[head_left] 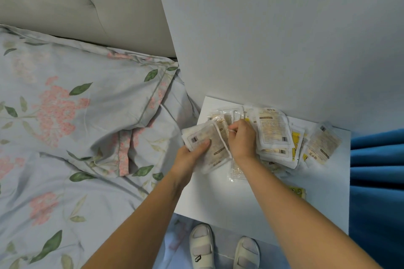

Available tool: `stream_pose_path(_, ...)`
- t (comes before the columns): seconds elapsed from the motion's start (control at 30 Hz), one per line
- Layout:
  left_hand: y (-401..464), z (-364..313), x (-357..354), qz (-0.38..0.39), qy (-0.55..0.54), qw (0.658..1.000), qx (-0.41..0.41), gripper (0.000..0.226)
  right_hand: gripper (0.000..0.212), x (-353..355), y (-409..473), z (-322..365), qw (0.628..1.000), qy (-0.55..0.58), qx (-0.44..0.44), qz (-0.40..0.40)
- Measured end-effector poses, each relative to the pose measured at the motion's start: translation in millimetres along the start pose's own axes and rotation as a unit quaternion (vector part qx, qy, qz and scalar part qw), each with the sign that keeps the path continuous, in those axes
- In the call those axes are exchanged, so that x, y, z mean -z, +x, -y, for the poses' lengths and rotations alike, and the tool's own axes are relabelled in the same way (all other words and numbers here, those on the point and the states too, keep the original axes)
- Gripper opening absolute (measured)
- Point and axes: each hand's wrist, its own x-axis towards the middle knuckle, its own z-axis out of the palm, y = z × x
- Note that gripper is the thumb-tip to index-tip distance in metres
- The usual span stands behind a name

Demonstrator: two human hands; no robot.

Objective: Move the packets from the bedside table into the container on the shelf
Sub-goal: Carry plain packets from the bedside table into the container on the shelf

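— Where are the fingers?
— The left hand [189,155] grips a bundle of crinkly pale plastic packets [207,144] over the white bedside table's [218,199] left edge; its thumb lies on top.
— And the right hand [241,140]?
— It pinches a packet edge beside the loose flat packets [274,131] heaped along the far edge.

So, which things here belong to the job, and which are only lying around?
Job:
- packets held in left hand
- right hand pinching another
- packets on bedside table

Only around:
- pillow
- headboard
- blue curtain
- slippers

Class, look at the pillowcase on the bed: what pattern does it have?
The pillowcase is pale blue with pink flower clusters and green leaves, seen in the head view.
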Motion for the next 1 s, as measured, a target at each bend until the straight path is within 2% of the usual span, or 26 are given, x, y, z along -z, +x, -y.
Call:
stream_pose_path(0.17, 20.9, 6.1, -7.9, 0.020, -0.029, 0.999, 0.015, 0.039, 0.012, -0.1, -3.8, 0.1, 0.997, 0.055, -0.052, 0.007)
stream_pose_path(0.27, 20.3, 8.4, -4.5, 0.021, -0.047, 0.998, 0.026, 0.039, 0.030, 1.9, -1.4, 0.6, 0.991, 0.091, -0.095, 0.038)
stream_pose_path(0.37, 17.1, 7.2, -2.8, 0.020, -0.044, 0.998, 0.032, 0.047, 0.027, 2.8, 2.6, -0.1, 0.992, 0.033, -0.070, 0.097)
stream_pose_path(0.47, 13.0, 7.1, -2.4, 0.038, -0.053, 0.997, 0.031, 0.052, 0.019, 8.7, 0.0, 3.1, 0.995, 0.039, -0.023, 0.085)
stream_pose_path(0.6, 0.5, 3.4, -4.8, 0.067, -0.080, 0.994, 0.026, 0.046, 0.028, 26.3, -15.3, 5.8, 0.986, 0.136, 0.003, 0.093)
stream_pose_path(0.7, -16.5, -3.0, -4.7, 0.085, -0.067, 0.994, 0.033, 0.048, 0.031, 39.0, -24.8, -0.4, 0.980, 0.161, -0.001, 0.121)
stream_pose_path(0.9, -73.8, -6.7, 0.4, 0.096, -0.020, 0.994, 0.056, 0.043, 0.030, 65.7, -60.6, -2.6, 0.940, 0.292, -0.103, 0.144)
stream_pose_path(1.0, -113.6, -17.3, 10.0, 0.052, -0.044, 0.996, 0.054, 0.039, 0.031, 80.4, -89.6, 8.7, 0.915, 0.345, -0.135, 0.163)
